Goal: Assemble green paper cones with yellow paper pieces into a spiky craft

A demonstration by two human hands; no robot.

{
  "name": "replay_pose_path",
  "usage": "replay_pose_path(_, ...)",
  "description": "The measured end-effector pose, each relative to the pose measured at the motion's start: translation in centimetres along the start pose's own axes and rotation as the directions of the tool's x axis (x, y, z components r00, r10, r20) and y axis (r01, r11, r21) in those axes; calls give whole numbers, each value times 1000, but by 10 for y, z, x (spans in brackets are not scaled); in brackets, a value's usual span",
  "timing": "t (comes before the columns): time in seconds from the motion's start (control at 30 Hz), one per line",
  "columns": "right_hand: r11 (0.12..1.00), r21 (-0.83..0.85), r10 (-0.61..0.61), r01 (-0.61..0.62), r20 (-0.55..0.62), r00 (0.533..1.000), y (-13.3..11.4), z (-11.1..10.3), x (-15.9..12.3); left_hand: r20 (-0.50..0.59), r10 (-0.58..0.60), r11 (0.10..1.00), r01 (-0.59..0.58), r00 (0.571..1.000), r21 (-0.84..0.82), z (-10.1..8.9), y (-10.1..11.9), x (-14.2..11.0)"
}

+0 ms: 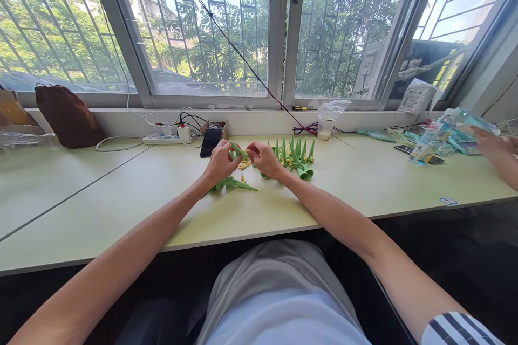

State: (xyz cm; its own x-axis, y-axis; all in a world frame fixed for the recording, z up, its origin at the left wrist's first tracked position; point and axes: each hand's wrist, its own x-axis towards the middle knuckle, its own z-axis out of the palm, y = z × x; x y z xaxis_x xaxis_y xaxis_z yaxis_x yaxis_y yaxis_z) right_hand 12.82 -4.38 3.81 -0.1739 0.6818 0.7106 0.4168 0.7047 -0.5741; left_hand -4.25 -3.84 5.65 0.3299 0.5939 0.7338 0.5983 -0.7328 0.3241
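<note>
My left hand (pixel 220 163) is closed on a green plastic cone (pixel 236 148), its narrow tip pointing up and left. At the cone's other end, my right hand (pixel 264 159) pinches a small yellow piece, mostly covered by the fingertips. Below the hands lie small yellow parts (pixel 244 164) in a loose heap. Several green cones (pixel 240 184) lie on their sides near my left wrist. Beyond my right hand, several upright green cones (pixel 299 150) stand in a cluster with yellow bits at their bases, and others lie in front of them.
A dark phone (pixel 211 142) leans on a small box behind my left hand. A power strip (pixel 168 138) with cables is further left, near a brown bag (pixel 67 116). To the right are a plastic cup (pixel 324 128), a clear bottle (pixel 431 140) and another person's hand (pixel 496 145).
</note>
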Motion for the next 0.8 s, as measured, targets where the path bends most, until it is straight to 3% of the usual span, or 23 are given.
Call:
replay_pose_path(0.27,1000,-17,14,-14,-22,1000,-5,-1,-2,33,-12,997,14,999,-76,4,-1,-1)
replay_pose_path(0.53,999,2,51,-51,3,999,-7,-4,-4,59,47,994,-41,997,-104,2,-4,-2)
replay_pose_path(0.8,989,-148,27,-26,2,1000,-6,-7,-4,81,128,988,-120,989,-98,4,-5,-4)
